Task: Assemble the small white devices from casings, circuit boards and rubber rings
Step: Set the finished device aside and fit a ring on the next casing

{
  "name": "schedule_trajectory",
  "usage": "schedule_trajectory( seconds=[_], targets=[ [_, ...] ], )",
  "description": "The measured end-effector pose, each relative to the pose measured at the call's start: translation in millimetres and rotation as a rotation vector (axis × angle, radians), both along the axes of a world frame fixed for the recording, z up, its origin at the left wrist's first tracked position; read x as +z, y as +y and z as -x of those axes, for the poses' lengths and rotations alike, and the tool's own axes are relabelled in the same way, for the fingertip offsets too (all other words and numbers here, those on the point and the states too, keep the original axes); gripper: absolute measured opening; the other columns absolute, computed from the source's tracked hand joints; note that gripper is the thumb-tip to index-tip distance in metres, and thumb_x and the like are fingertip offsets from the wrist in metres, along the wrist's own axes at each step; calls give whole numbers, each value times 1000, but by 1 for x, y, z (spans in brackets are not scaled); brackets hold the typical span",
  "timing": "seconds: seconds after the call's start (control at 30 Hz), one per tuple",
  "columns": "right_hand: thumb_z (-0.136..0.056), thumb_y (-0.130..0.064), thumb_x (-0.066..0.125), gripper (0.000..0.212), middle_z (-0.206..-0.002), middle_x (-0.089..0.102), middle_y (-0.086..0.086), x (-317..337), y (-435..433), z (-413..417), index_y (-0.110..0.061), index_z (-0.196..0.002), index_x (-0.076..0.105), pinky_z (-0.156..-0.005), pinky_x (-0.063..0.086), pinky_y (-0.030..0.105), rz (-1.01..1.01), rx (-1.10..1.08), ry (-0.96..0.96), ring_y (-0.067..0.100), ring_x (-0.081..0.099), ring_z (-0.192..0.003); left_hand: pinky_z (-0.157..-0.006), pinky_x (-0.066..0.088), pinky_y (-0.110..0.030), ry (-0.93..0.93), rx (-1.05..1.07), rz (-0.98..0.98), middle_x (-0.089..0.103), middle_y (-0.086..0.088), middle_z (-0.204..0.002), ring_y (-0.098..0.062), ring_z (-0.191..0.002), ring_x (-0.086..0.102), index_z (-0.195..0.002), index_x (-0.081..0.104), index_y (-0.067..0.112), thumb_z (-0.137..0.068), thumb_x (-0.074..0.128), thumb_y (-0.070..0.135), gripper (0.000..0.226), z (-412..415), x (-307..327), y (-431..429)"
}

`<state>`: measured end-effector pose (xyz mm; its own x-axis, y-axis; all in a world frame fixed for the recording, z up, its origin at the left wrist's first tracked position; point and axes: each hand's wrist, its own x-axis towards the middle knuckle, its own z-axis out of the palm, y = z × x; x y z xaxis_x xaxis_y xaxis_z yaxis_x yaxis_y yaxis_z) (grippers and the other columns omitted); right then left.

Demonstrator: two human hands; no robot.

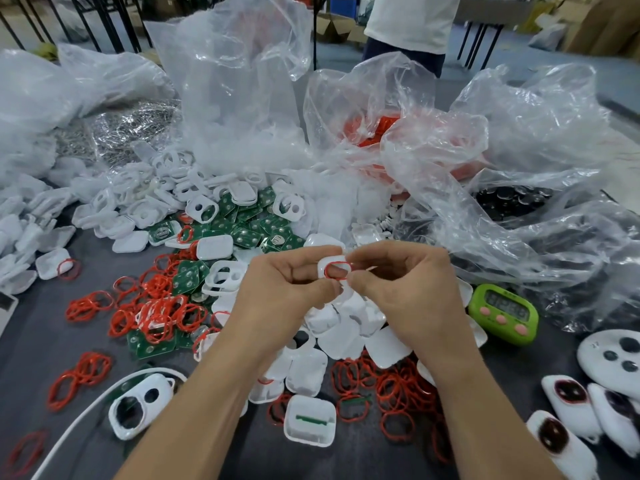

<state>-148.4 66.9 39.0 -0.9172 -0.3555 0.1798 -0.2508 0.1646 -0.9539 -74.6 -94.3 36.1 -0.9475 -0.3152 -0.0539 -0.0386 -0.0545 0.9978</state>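
My left hand (287,285) grips a small white casing (329,263) above the table's middle. A red rubber ring (337,271) lies on the casing's opening, and my right hand (408,285) pinches that ring against it with thumb and fingertips. Below the hands lies a heap of white casings (332,334). Green circuit boards (242,230) are piled behind the hands. Loose red rings (156,313) are scattered left, and more red rings (398,386) lie to the lower right.
Big clear plastic bags (485,161) of parts rise at the back and right. A green digital timer (504,313) stands right of my hands. Finished white devices (568,407) lie at the lower right. A white cable (86,410) curves at lower left. A person (408,26) stands behind the table.
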Motion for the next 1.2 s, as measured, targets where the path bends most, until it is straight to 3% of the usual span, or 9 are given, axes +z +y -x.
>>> schedule_trajectory(
  seconds=[0.1,0.23,0.4,0.5,0.63,0.8,0.93,1.07,1.2],
  targets=[
    [-75,-19,90,26,-75,73,-18,-3,-4,-8,-33,-96,82,-63,54,13,-180,-37,272,4,70,-70,-75,52,-28,-12,12,-10,80,-8,-92,-18,-77,64,-105,81,31,-85,75,-6,42,1,-1,0],
    [-73,-23,94,30,-73,68,-17,-4,-9,-13,-33,-98,82,-62,54,20,-288,-100,410,9,64,-69,-84,52,-34,-52,-49,38,80,-6,-100,-22,-86,63,-117,77,24,-90,64,-9,45,-1,0,-3],
    [-73,-25,93,22,-70,69,-14,-1,-10,-16,-29,-92,82,-58,57,31,-344,-117,561,8,60,-58,-72,53,-23,-82,-73,32,77,-3,-85,-11,-66,54,-118,77,18,-89,59,-15,47,-1,4,-6],
    [-75,-27,92,18,-69,71,-12,0,-8,-16,-29,-88,80,-57,58,32,-333,-112,552,8,63,-59,-64,53,-18,-79,-54,-35,68,2,-67,-8,-59,57,-117,75,14,-89,61,-16,44,-2,4,-5],
    [-74,-25,93,21,-68,69,-17,2,-7,-16,-31,-89,80,-59,56,21,-335,-126,561,5,64,-69,-61,55,-19,-64,4,-102,76,-7,-77,-9,-63,65,-105,80,19,-88,65,-13,40,-2,3,-2],
    [-79,-25,90,11,-68,72,-19,3,-7,-18,-30,-84,82,-61,55,20,-248,-102,492,-2,67,-62,-57,51,-18,-83,-8,-215,71,-8,-74,-10,-58,60,-101,83,20,-76,73,-6,37,-1,4,-6],
    [-79,-23,90,11,-73,72,-26,5,-3,-19,-29,-84,83,-62,55,15,-224,-57,460,-12,66,-62,-56,51,-18,-109,-70,-211,74,-6,-77,-9,-60,61,-107,81,18,-85,64,-15,43,-1,6,-10],
    [-80,-30,88,7,-65,72,-18,1,-8,-19,-30,-81,81,-57,58,26,-236,-113,495,-2,67,-59,-56,47,-17,-98,43,-142,77,-12,-85,-11,-62,58,-104,82,21,-86,67,-10,39,0,4,-3],
    [-76,-27,90,14,-62,69,-17,-6,-15,-20,-32,-86,81,-59,54,19,-192,-189,487,0,66,-59,-60,55,-19,-40,126,-63,79,-13,-84,-11,-68,68,-104,79,19,-87,71,-6,32,0,3,1]
  ],
)
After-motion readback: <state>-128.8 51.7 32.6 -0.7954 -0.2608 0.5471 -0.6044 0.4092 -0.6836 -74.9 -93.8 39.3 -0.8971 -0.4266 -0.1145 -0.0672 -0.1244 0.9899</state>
